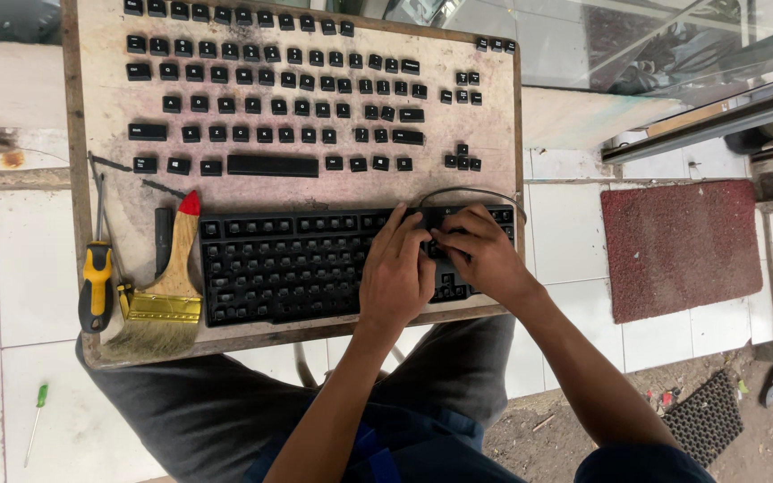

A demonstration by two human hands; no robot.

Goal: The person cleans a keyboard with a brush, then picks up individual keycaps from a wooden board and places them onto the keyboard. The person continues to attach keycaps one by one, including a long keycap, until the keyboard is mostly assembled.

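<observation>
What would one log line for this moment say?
hands: left, right on keyboard | keycaps laid out above | brush, screwdriver left

On the wooden board (91, 89): one keyboard (288, 268), one paintbrush (167, 300), one yellow-handled screwdriver (97, 282), and dozens of loose keycaps (270, 107).

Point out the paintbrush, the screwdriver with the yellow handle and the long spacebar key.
paintbrush (165, 307), head view, on its brass band.
screwdriver (96, 284), head view, on its yellow handle.
spacebar key (272, 165), head view, on its middle.
</observation>
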